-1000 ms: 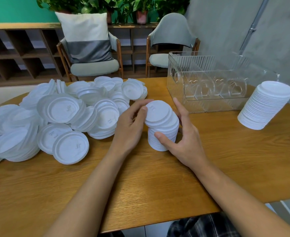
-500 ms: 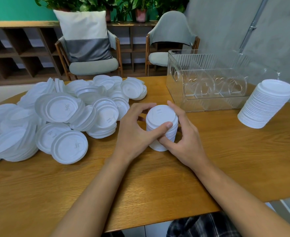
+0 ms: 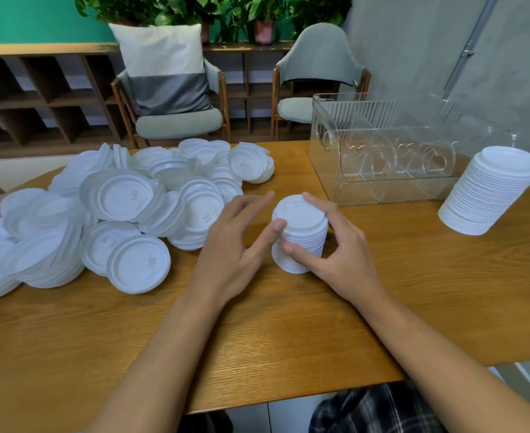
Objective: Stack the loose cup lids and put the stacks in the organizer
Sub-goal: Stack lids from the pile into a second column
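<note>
The lids (image 3: 123, 198) are white, the organizer (image 3: 382, 120) clear and ribbed, the table (image 3: 288, 339) brown wood-grain.

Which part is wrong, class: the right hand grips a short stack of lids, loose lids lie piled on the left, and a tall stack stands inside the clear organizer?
The last part. The head view shows the tall stack standing on the table beside the clear organizer, on its right, not inside it. The rest is right.

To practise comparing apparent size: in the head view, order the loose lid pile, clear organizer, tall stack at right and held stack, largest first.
1. loose lid pile
2. clear organizer
3. tall stack
4. held stack, smallest-looking despite being nearer the camera
</note>
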Demonstrator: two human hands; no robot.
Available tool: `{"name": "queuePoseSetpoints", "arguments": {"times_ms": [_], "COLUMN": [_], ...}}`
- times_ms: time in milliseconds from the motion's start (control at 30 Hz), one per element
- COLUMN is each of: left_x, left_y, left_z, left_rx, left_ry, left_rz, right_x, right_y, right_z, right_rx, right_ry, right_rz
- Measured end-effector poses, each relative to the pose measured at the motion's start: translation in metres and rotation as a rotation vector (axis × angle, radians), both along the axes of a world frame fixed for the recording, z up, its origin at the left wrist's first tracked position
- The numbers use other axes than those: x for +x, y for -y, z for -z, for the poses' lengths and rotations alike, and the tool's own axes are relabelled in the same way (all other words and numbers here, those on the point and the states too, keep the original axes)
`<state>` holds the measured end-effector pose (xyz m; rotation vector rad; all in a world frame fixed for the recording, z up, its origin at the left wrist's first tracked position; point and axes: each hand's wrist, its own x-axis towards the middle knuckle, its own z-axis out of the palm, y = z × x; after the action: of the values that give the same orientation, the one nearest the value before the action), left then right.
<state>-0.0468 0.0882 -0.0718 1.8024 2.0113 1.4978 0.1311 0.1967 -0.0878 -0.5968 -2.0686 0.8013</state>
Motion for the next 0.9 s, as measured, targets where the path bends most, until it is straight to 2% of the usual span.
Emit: {"name": "queuePoseSetpoints", "arguments": {"times_ms": [100, 167, 233, 433, 733, 900], "left_x": [-0.020, -0.029, -0.031, -0.027, -0.023, -0.010], "left_y": [0.017, 0.020, 0.022, 0.024, 0.018, 0.015], "left_z": [0.007, 0.016, 0.020, 0.016, 0.015, 0.010], "left_rx": [0.120, 0.102, 0.043, -0.024, 0.079, 0.163], "left_ry": [-0.248, -0.377, -0.408, -0.390, -0.238, -0.180], "left_rz": [-0.241, -0.356, -0.415, -0.473, -0.319, -0.366], "right_x": [0.001, 0.001, 0.001, 0.001, 0.001, 0.001], "right_y": [0.000, 0.001, 0.002, 0.003, 0.001, 0.001], "right_z": [-0.001, -0.002, -0.003, -0.005, -0.002, -0.003], "right_rx": [-0.023, -0.026, -0.028, -0.043, -0.033, -0.041], "right_ry": [0.017, 0.022, 0.028, 0.032, 0.049, 0.056], "right_rz": [0.005, 0.008, 0.011, 0.010, 0.004, -0.020]}}
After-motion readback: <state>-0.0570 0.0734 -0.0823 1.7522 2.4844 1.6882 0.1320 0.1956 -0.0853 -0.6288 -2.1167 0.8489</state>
